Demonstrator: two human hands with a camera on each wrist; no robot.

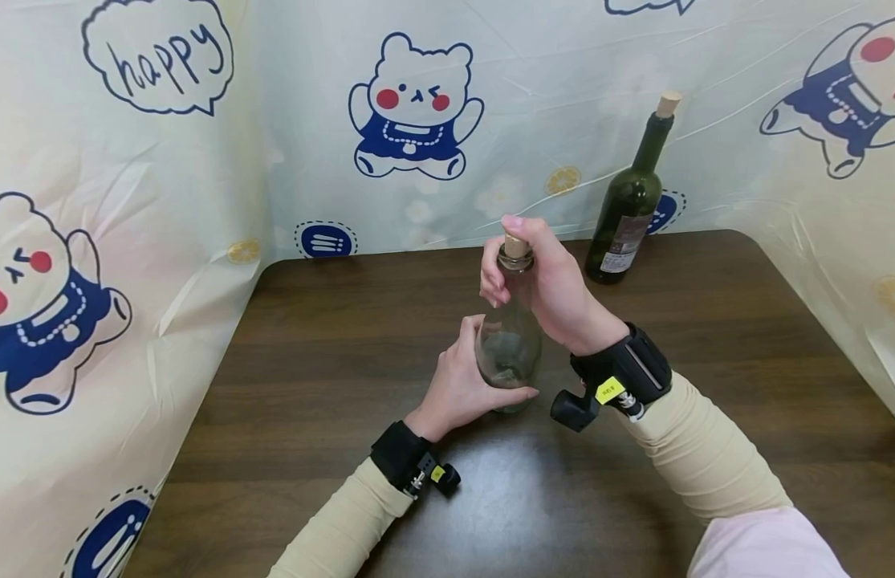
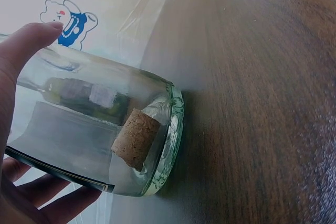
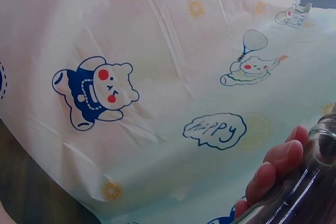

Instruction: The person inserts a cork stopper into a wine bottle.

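Observation:
A clear glass bottle (image 1: 510, 349) stands upright at the middle of the table, with a cork (image 1: 516, 246) in its mouth. My left hand (image 1: 463, 387) grips the lower body, thumb on the near side. Wrapped about the neck is my right hand (image 1: 559, 293), its thumb across the top of the cork. In the right wrist view its curled fingers (image 3: 283, 153) show beside the glass neck. Another cork (image 2: 136, 137) shows within the bottle near its base in the left wrist view, where the base is close to the tabletop.
A dark green wine bottle (image 1: 628, 205) with a cork in its mouth stands at the back right of the brown wooden table (image 1: 331, 321). Printed sheeting (image 1: 288, 144) with cartoon bears rises behind the table and along both sides.

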